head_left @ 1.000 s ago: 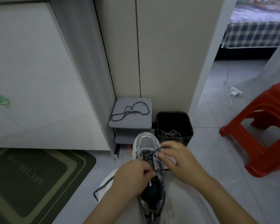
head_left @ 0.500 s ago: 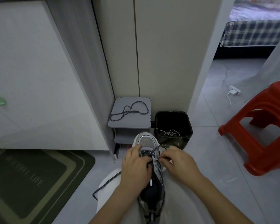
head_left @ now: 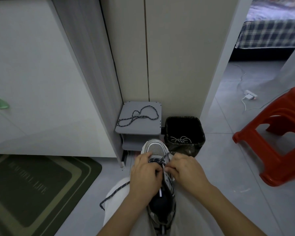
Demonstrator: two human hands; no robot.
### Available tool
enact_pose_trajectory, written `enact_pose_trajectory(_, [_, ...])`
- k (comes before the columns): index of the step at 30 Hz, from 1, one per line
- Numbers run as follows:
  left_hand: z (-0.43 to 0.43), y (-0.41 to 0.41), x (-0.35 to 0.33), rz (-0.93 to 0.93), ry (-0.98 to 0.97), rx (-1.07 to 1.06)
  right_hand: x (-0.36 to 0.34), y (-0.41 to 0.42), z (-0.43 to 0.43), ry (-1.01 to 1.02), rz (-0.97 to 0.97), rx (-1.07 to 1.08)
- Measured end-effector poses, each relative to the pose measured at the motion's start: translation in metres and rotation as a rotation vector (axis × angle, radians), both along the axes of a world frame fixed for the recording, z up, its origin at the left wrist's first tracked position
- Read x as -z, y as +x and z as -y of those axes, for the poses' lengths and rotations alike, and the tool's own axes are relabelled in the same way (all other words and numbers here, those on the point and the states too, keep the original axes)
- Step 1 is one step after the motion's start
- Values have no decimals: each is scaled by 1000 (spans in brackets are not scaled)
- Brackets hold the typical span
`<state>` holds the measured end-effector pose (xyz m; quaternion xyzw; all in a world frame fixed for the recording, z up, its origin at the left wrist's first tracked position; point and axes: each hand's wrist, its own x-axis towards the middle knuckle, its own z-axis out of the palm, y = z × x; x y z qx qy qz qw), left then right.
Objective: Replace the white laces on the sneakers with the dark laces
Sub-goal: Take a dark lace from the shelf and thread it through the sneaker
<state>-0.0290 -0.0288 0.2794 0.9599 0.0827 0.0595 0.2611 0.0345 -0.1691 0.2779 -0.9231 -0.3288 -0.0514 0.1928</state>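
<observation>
Now both hands have closed in over the sneaker [head_left: 157, 151]: left hand [head_left: 144, 176] and right hand [head_left: 186, 169] pinch the dark lace [head_left: 157, 161] between them, threading the lower eyelets.

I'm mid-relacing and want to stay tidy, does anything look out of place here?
Nothing damaged. The loose end of the dark lace trails off the lap toward the floor, where it could snag. A spare dark lace sits on the grey stand, and white laces lie in the bin.
</observation>
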Motion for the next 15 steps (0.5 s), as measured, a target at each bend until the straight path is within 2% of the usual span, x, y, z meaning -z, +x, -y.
enact_pose_trajectory(4, [-6, 1, -6, 1, 5, -4, -4, -3, 4, 18, -161, 22])
enact_pose_trajectory(7, [-16, -3, -11, 51, -67, -50, -4, -3, 6, 43, -124, 16])
enact_pose_trajectory(11, [-52, -15, -35, 133, -231, -199, -4, -3, 10, -54, -74, 17])
enact_pose_trajectory(15, [-103, -44, -38, 139, -494, -484, -4, 0, 16, -97, -24, 136])
